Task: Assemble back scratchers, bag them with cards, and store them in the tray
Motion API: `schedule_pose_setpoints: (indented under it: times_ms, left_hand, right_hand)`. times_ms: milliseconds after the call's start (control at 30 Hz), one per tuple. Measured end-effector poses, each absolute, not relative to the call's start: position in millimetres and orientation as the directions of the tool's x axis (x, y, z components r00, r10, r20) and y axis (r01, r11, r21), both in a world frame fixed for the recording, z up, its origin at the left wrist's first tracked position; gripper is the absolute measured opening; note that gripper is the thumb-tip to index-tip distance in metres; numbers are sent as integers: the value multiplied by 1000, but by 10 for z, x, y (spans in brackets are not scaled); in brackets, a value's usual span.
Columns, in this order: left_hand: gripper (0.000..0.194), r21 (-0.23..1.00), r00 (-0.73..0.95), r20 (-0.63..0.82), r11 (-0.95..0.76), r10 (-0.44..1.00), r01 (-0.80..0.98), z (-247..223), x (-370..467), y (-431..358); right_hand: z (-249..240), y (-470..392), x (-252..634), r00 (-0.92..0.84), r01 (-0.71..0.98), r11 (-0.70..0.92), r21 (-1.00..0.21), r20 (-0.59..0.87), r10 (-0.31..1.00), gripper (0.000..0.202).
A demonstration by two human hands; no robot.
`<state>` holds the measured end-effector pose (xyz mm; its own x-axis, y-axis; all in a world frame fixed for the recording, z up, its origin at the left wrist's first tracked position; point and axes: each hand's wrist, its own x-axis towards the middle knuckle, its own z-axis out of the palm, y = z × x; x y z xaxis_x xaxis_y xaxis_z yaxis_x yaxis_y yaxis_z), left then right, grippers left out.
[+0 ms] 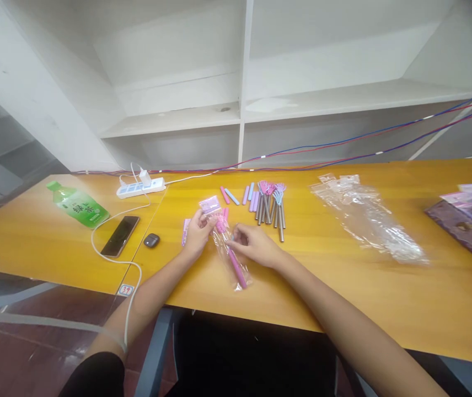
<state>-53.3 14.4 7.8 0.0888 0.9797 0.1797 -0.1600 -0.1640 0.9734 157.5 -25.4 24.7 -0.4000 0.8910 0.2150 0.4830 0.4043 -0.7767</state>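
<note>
My left hand is closed around the upper part of a clear plastic bag with a printed purple header. Inside the bag lies a back scratcher with a pink claw head and a magenta handle. At the bag's right side, my right hand has its fingers curled against the plastic in a pinch. Behind my hands, several back scratchers with pink, blue and grey heads and metal rods lie in a group. Several coloured handle sleeves lie beside them.
Empty clear bags are spread to the right, and a dark patterned pouch with packets sits at the far right. Leftward are a green tea bottle, phone, earbud case and power strip; its white cable crosses my left arm.
</note>
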Motion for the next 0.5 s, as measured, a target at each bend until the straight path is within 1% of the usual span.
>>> schedule_pose_setpoints:
  times_ms: [100, 133, 200, 267, 333, 433, 500]
  left_hand:
    - [55, 956, -28, 209, -210, 977, -204, 88, -578, 182]
    - [54, 952, -36, 214, -217, 976, -214, 93, -589, 188]
    - [53, 950, 10, 213, -205, 977, -235, 96, -595, 185]
    - [51, 954, 122, 195, -160, 973, -254, 79, -572, 158]
    - [53, 962, 279, 150, -75, 948, -262, 44, -522, 108]
    - [68, 974, 519, 74, 51, 852, -222, -10, -426, 15]
    - [77, 983, 601, 57, 62, 797, -175, -28, -380, -34]
  right_hand:
    - [317, -266, 1558, -454, 477, 355, -804, 120, 883, 26]
    - [347, -283, 1566, -463, 490, 349, -799, 101, 881, 23]
    - [404, -346, 1608, -460, 519, 348, -781, 89, 884, 18]
    - [440, -450, 1687, -433, 550, 332, -766, 79, 898, 14]
    - [448, -579, 1793, -386, 590, 280, -757, 40, 922, 12]
    - [420, -770, 1954, -287, 630, 188, -753, -1, 958, 15]
    - [396, -884, 2027, -251, 604, 148, -783, -11, 968, 15]
